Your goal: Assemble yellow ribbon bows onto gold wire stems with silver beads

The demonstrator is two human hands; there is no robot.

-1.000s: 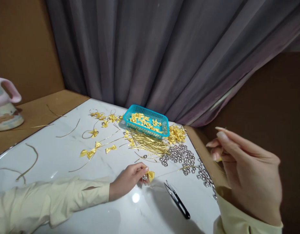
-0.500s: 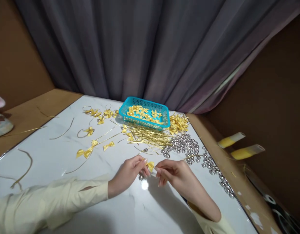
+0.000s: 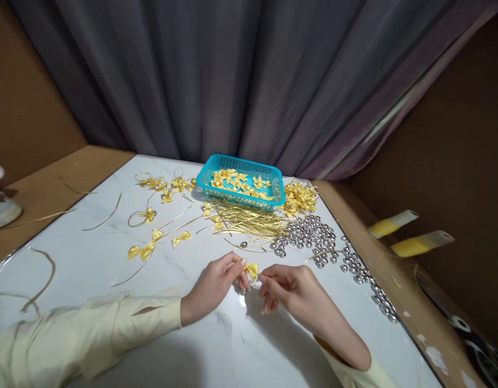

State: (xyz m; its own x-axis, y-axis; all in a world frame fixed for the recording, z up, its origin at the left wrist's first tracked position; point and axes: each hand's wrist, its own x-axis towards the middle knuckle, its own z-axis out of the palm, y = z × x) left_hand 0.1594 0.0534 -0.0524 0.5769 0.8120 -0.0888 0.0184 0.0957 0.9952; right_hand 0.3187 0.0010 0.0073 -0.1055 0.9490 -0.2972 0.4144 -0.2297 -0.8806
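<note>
A glossy white marble-look tabletop [image 3: 111,258] mirrors a lamp glare beside satin yellow ribbon bows [image 3: 140,251]. The bow [image 3: 251,270] pinched between the left hand [image 3: 216,283] and right hand [image 3: 291,291] has the same soft sheen. Shiny silver metal bells [image 3: 309,237] lie by thin metallic gold wires [image 3: 249,223]. The perforated basket [image 3: 273,175] is turquoise plastic. Matt brown board [image 3: 50,183] frames the table; a grey cloth curtain [image 3: 233,81] hangs in folds.

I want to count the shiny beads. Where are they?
The silver beads lie right of centre on the white table, beside the gold wires, trailing along its right edge.
</note>
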